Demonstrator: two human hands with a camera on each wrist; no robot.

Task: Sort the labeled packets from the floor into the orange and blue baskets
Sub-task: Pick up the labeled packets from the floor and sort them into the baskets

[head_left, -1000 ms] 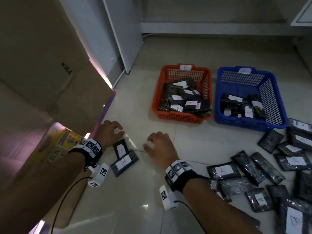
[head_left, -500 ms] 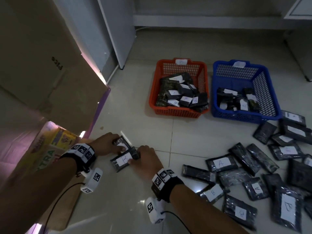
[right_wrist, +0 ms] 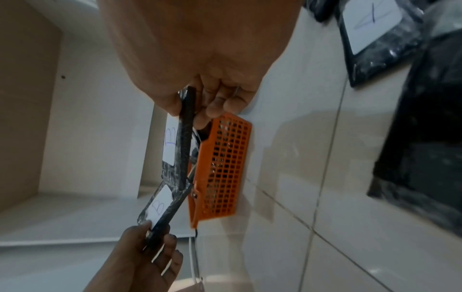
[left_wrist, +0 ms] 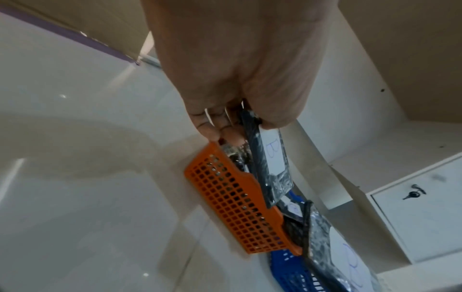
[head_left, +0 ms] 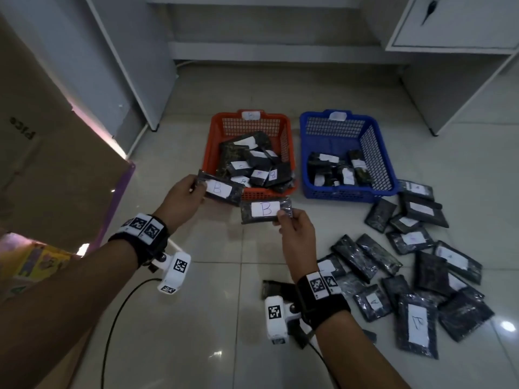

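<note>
My left hand [head_left: 187, 196] pinches the left end of a black packet [head_left: 220, 189] with a white label marked B, held in the air at the orange basket's [head_left: 210, 153] near left corner. My right hand [head_left: 289, 223] pinches the right end of a second B packet [head_left: 265, 210] just in front of that basket's near wall. The left wrist view shows the left packet [left_wrist: 271, 158] edge-on between thumb and fingers, above the orange basket [left_wrist: 240, 207]. The right packet [right_wrist: 183, 142] appears edge-on too. The blue basket [head_left: 379, 158] stands to the right; both baskets hold labeled packets.
Several labeled black packets [head_left: 415, 276] lie scattered on the tiled floor [head_left: 213, 318] at the right. A big cardboard box [head_left: 50, 164] leans at the left. White cabinet panels [head_left: 455, 21] stand behind the baskets.
Both hands have lifted the two B packets off the floor at the left and carried them forward to the orange basket's near edge. The head view has swung forward.
</note>
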